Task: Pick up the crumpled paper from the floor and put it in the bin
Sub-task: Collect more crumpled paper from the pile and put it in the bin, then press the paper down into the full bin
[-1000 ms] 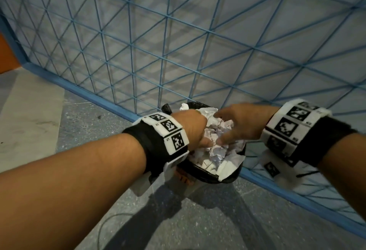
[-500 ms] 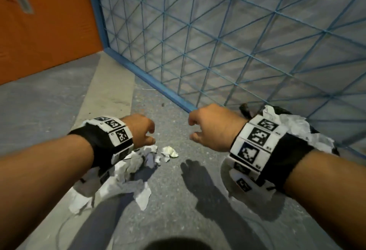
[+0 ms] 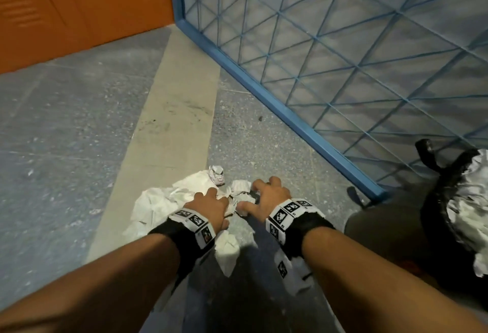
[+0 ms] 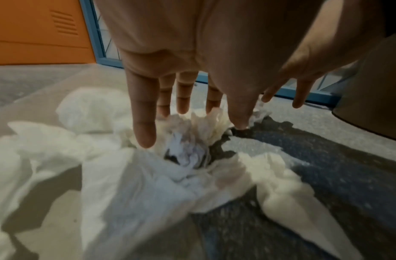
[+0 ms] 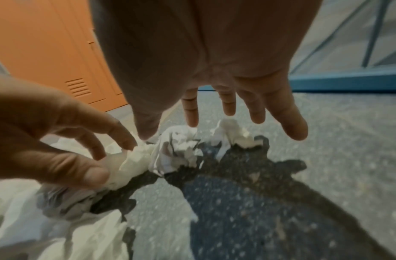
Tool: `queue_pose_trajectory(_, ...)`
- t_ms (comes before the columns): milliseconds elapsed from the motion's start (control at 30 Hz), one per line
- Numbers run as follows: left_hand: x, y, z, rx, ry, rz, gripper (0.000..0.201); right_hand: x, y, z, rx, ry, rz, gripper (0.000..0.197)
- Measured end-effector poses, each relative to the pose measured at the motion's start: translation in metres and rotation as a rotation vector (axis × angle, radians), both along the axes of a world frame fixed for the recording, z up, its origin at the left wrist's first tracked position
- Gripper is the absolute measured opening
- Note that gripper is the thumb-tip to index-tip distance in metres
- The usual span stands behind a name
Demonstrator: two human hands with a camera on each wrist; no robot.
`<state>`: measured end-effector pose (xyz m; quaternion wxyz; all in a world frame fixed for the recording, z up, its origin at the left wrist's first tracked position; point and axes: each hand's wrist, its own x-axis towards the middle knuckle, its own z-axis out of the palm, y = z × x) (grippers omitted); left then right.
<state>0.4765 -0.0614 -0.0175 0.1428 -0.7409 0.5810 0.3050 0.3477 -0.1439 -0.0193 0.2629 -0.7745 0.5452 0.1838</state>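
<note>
Since half a second ago, we have dropped both hands from mid-air to the floor, and the bin has slid to the far right edge of the head view.

Left hand [image 3: 211, 207]: fingers [image 4: 145, 123] spread and pointing down, tips touching the top of the crumpled paper [image 3: 163, 200]. Nothing is lifted; from the right wrist view the thumb and forefinger flank one white fold, but we cannot tell whether they pinch it.

Right hand [image 3: 266, 200]: fingers [image 5: 288, 119] splayed wide, hovering just over a small wad [image 3: 239, 190] right of the main heap. Thumb tip looks to brush the paper; the rest hang clear of it.

Paper lies on the floor [image 3: 66, 134], straddling a pale strip [image 3: 171, 110] and the dark speckled part. Another small ball [image 3: 217, 174] sits just beyond the heap.

Bin [image 3: 446, 229] stands to the right, lined with a black bag and already stuffed with white paper.

Around: blue wire fence [image 3: 330, 50] runs along the far right, its bottom rail near the hands. Orange lockers [image 3: 79, 5] stand far left. Nothing lies between hands and paper.
</note>
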Motion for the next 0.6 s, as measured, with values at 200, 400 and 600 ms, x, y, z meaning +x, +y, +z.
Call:
queue_pose_trajectory(200, -0.003, 0.006, -0.021, 0.065, 0.029, -0.028, 0.032, 0.002, 0.013, -0.028, 0.029, 0.067, 0.064, 0.045)
queue_pose_trajectory(400, 0.006, -0.001, 0.000, 0.056, 0.034, -0.171, 0.030, -0.007, 0.023, -0.012, 0.075, 0.078, 0.117, 0.030)
queue_pose_trajectory(600, 0.007, -0.013, 0.057, 0.051, -0.043, -0.334, 0.032, -0.018, 0.020, 0.058, 0.036, 0.079, 0.283, 0.017)
